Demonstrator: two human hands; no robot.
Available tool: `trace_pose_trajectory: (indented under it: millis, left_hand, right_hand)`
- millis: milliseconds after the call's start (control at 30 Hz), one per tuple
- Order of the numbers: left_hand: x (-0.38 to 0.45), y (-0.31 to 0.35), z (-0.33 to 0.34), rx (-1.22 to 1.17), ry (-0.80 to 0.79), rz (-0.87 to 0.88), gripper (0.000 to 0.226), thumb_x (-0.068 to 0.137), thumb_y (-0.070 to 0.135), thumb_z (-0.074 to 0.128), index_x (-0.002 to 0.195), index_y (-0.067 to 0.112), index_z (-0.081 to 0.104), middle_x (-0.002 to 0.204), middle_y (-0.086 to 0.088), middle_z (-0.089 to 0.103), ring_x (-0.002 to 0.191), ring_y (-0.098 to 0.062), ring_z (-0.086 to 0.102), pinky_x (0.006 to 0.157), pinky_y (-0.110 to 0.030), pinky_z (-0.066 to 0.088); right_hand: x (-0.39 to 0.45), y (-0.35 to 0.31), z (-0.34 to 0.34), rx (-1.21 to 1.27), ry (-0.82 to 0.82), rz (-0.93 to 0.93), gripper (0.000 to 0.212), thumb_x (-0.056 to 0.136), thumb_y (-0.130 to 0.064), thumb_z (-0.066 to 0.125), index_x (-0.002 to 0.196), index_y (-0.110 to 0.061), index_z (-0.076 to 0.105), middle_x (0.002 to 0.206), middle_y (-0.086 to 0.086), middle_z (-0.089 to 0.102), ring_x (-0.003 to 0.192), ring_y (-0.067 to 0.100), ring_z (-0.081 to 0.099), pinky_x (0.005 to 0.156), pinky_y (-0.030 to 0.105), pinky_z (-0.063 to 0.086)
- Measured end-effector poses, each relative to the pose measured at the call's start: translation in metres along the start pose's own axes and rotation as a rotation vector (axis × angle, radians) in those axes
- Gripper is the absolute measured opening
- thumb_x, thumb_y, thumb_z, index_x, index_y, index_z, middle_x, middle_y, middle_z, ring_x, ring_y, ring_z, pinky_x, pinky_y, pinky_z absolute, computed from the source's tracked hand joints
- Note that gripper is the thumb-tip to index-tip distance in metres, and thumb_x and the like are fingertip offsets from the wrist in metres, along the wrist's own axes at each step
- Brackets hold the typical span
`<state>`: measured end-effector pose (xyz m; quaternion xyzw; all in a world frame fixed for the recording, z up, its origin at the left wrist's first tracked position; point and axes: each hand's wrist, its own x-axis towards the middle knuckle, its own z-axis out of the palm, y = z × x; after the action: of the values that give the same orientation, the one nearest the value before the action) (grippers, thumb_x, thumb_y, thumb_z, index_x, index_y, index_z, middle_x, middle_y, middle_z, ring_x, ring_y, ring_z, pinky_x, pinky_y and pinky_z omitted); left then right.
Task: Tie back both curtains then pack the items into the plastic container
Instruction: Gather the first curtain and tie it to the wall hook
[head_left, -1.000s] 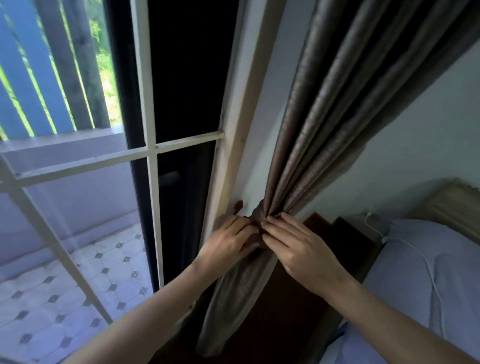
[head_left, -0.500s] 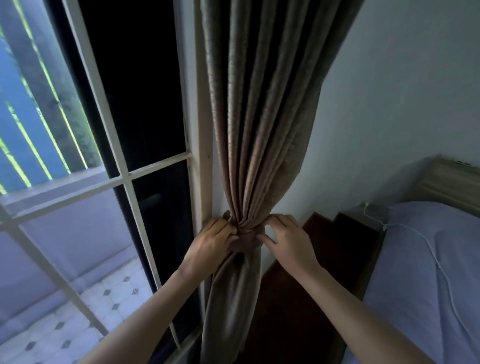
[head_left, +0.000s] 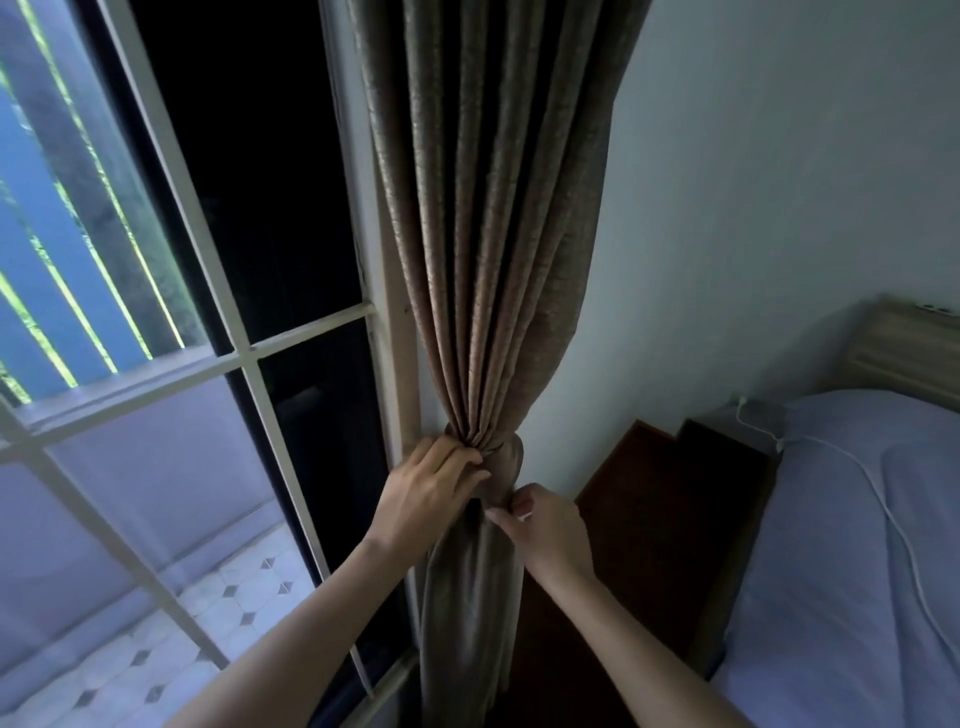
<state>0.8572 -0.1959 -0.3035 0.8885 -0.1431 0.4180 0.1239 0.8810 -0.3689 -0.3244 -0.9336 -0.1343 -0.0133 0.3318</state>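
Tightly gathered, brown pleated curtain (head_left: 483, 260) cinches at a knot (head_left: 501, 462).

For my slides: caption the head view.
Left hand and right hand grip the tie-back cinching a brown curtain beside the window frame.

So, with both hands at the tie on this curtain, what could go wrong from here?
1. The left hand and right hand both grip at the tieback; letting go too soon might let it loosen and the curtain spread.
2. Pulling down hard at the gathered point may strain the curtain's hanging above, which is out of view.
3. The white cable lies across the bed nearby; a backward step could perhaps snag it.
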Motion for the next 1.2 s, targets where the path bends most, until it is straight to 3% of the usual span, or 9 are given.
trace_pose_trajectory:
  millis: [133,367,533,667,800,933,1033,1100,1200]
  left_hand:
    - [0.006,0.004,0.007,0.094,-0.044,0.048,0.03,0.099,0.024,0.044,0.088,0.012,0.069,0.085,-0.002,0.064,0.078,-0.021,0.057,0.069,-0.035,0.052]
    - [0.001,0.006,0.003,0.051,-0.083,0.006,0.025,0.098,0.026,0.043,0.092,0.013,0.064,0.086,-0.002,0.062,0.082,-0.02,0.058,0.073,-0.036,0.052]
    - [-0.016,0.02,-0.01,-0.271,-0.128,-0.287,0.007,0.093,0.023,0.058,0.089,0.017,0.055,0.084,0.008,0.056,0.073,-0.007,0.051,0.061,-0.017,0.04]
    - [-0.067,0.001,0.0,-0.237,-0.319,-0.442,0.019,0.087,0.022,0.061,0.105,0.02,0.057,0.095,0.01,0.055,0.082,-0.009,0.057,0.063,-0.018,0.044]
    - [-0.075,-0.013,0.011,-0.186,-0.455,-0.466,0.029,0.09,0.034,0.059,0.115,0.019,0.061,0.107,0.003,0.06,0.099,-0.018,0.061,0.074,-0.03,0.052]
    - [-0.062,-0.021,0.011,-0.197,-0.491,-0.481,0.016,0.09,0.027,0.06,0.103,0.019,0.067,0.102,0.0,0.061,0.092,-0.021,0.062,0.068,-0.029,0.047]
    - [-0.064,-0.027,0.009,-0.229,-0.529,-0.481,0.017,0.091,0.017,0.053,0.099,0.02,0.068,0.099,0.001,0.061,0.088,-0.021,0.063,0.066,-0.029,0.047]
    - [-0.07,-0.029,0.007,-0.236,-0.541,-0.489,0.024,0.089,0.009,0.05,0.099,0.02,0.069,0.1,0.003,0.061,0.089,-0.019,0.063,0.066,-0.026,0.047]
    - [-0.076,-0.03,0.006,-0.252,-0.519,-0.521,0.028,0.088,0.003,0.049,0.101,0.019,0.068,0.103,0.003,0.061,0.092,-0.018,0.063,0.065,-0.022,0.045]
  right_hand:
    - [0.003,-0.002,0.013,-0.025,0.062,0.005,0.028,0.095,-0.045,0.052,0.099,-0.02,0.065,0.09,-0.006,0.068,0.082,0.01,0.064,0.069,0.026,0.053]
    - [0.001,0.012,0.016,-0.163,0.117,-0.004,0.029,0.101,-0.037,0.043,0.092,-0.02,0.066,0.081,-0.007,0.063,0.076,0.009,0.057,0.066,0.029,0.053]
    - [-0.004,0.01,0.012,-0.071,0.131,0.099,0.029,0.1,-0.038,0.045,0.088,-0.023,0.067,0.077,-0.009,0.061,0.068,0.005,0.058,0.061,0.027,0.052]
    - [-0.02,0.008,0.015,-0.024,0.238,0.213,0.012,0.095,-0.028,0.057,0.09,-0.021,0.067,0.081,-0.01,0.065,0.07,0.006,0.062,0.064,0.027,0.054]
    - [-0.034,-0.005,0.035,0.003,0.087,0.224,0.012,0.09,-0.031,0.063,0.094,-0.023,0.071,0.082,-0.013,0.069,0.071,0.002,0.065,0.066,0.024,0.057]
    - [-0.029,-0.03,0.043,0.026,0.07,0.205,0.023,0.09,-0.039,0.061,0.103,-0.021,0.07,0.095,-0.008,0.071,0.084,0.008,0.067,0.072,0.024,0.056]
    - [-0.016,-0.045,0.04,0.011,0.121,0.225,0.032,0.088,-0.049,0.06,0.084,-0.019,0.067,0.081,-0.004,0.07,0.072,0.013,0.067,0.063,0.03,0.056]
    - [-0.01,-0.048,0.04,-0.014,0.152,0.24,0.043,0.086,-0.055,0.06,0.063,-0.019,0.052,0.066,-0.001,0.062,0.061,0.018,0.062,0.05,0.032,0.048]
    - [-0.005,-0.05,0.046,-0.002,0.171,0.246,0.044,0.095,-0.042,0.055,0.057,-0.024,0.039,0.059,-0.004,0.049,0.058,0.019,0.055,0.048,0.028,0.037]
